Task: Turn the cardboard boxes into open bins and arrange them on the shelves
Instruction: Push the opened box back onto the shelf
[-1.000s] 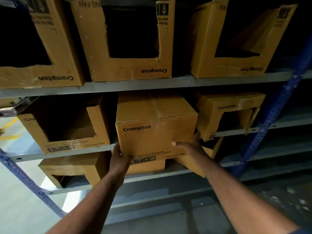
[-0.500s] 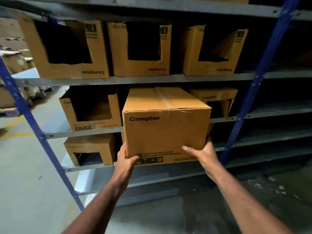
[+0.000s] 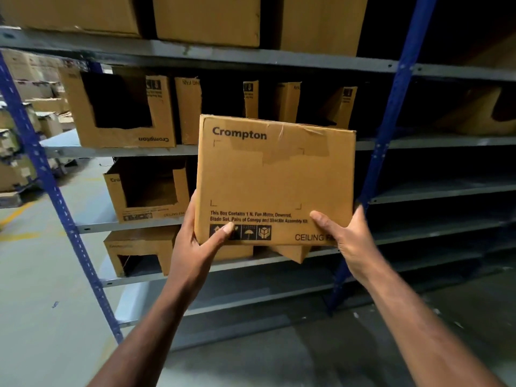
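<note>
A closed brown Crompton ceiling-fan box (image 3: 275, 177) is held up in front of the grey metal shelves (image 3: 195, 55), its printed face toward me. My left hand (image 3: 199, 241) grips its lower left corner, thumb on the front. My right hand (image 3: 344, 236) grips the lower right corner the same way. Cut-open cardboard bins stand on the shelves behind: one upper left (image 3: 122, 113), one on the shelf below it (image 3: 148, 191), one lower still (image 3: 139, 251), and more partly hidden by the held box.
Blue perforated uprights stand at left (image 3: 53, 191) and right (image 3: 391, 113) of the bay. Closed boxes (image 3: 206, 19) sit on the top shelf. Shelves right of the right upright are dark. Stacked cartons (image 3: 16, 152) stand far left on the grey floor.
The box has come off the middle shelf and been drawn back and raised toward me, tilted so its front face shows. Both hands kept their hold on the lower corners. The view pulled back.
</note>
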`<state>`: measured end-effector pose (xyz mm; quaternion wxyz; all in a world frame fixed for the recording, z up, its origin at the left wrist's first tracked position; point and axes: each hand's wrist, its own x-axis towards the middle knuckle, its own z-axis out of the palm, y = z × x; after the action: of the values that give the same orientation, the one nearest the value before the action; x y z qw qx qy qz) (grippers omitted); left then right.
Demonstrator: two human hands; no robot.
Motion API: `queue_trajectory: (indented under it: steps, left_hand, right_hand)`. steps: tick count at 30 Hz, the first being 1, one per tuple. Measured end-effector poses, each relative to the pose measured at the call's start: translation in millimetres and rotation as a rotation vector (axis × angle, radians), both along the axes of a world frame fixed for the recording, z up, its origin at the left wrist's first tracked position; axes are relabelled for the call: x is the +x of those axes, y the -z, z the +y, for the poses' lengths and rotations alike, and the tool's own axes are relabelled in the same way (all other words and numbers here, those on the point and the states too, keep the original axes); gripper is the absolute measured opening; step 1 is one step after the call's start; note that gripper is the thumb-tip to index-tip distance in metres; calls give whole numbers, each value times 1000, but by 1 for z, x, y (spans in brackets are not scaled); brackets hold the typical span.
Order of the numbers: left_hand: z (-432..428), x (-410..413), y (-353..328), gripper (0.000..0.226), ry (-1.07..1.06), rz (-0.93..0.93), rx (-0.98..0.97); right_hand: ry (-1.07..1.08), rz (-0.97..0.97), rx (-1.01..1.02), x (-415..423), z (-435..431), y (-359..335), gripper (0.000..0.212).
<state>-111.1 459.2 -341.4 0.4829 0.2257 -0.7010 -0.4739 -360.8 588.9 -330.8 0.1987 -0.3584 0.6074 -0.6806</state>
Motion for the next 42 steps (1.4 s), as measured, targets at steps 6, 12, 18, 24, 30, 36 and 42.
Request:
queue_trajectory:
  steps: [6, 12, 18, 24, 30, 36, 42]
  left_hand:
    - [18, -2, -35, 114, 31, -76, -236]
    - [41, -20, -42, 54, -441, 73, -530]
    - [40, -13, -69, 51, -568, 133, -555]
    - [42, -19, -53, 47, -590, -3, -511]
    - [42, -19, -46, 58, -569, -92, -640]
    - [29, -24, -58, 55, -572, -222, -593]
    - [42, -13, 41, 73, -379, -658, -145]
  right_hand:
    - [-70, 103, -26, -17, 45, -38, 88]
    - [-86, 335, -87, -21, 68, -61, 88]
    - [93, 557, -101, -20, 70, -52, 92]
    - [379, 246, 209, -13, 51, 74, 47]
    - [394, 333, 273, 10, 63, 177, 64]
    - [531, 208, 361, -8, 42, 134, 37]
    - [726, 449, 239, -17, 39, 68, 40]
